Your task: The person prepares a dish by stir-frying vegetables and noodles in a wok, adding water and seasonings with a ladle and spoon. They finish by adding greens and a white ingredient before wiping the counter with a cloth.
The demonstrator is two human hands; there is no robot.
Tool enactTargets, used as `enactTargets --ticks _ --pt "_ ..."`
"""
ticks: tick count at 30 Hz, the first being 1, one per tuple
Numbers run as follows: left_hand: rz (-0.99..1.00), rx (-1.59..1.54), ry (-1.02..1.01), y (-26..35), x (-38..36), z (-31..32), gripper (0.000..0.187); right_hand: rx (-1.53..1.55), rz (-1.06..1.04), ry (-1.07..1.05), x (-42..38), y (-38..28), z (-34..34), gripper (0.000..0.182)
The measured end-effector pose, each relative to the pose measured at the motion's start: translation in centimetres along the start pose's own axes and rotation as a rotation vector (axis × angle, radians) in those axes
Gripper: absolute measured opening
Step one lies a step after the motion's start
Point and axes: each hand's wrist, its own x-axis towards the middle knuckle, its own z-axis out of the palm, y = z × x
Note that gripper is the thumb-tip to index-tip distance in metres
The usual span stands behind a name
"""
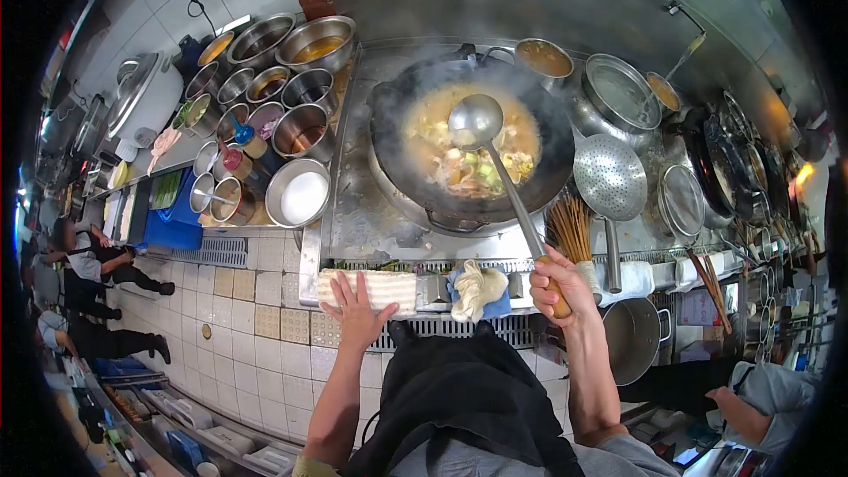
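Note:
My right hand (564, 287) is wrapped round the wooden handle of a long steel ladle (477, 119). The ladle's bowl hangs over a large black wok (389, 128), above a steaming broth (464, 168) with pale and green pieces in it. My left hand (356, 309) lies flat with spread fingers on a folded striped towel (395, 290) at the stove's front edge. Between my hands sits a crumpled cream cloth (478, 290) on a blue one. Just right of the wok are a bamboo brush (572, 228) and a perforated skimmer (610, 177).
Several metal bowls and pots of seasonings, including a bowl of white contents (303, 195), crowd the left counter. Right of the wok stand a pot of brown liquid (542, 60) and a round strainer (622, 91). A deep pot (632, 340) is low at right. Other people stand at left and lower right.

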Motion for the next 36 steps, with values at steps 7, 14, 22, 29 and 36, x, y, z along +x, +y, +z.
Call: enactTargets --ticks 7,14,22,29,36 --pt "-0.011 0.007 -0.004 0.1 0.0 -0.1 0.109 0.026 0.017 -0.031 0.2 0.4 0.0 0.024" --pt "-0.017 -0.001 -0.007 0.1 0.0 -0.1 0.109 -0.031 0.019 -0.004 0.6 0.7 1.0 0.019" --pt "0.009 -0.008 0.028 -0.2 0.1 0.4 0.109 0.234 0.054 -0.195 -0.4 0.3 -2.0 0.018" --pt "0.003 -0.006 0.024 0.0 0.0 0.2 0.108 -0.052 -0.066 0.083 -4.9 -0.1 -2.7 0.058" --pt "0.004 -0.001 0.018 0.1 0.0 0.1 0.108 -0.049 -0.04 0.097 -7.4 0.8 -3.6 0.057"
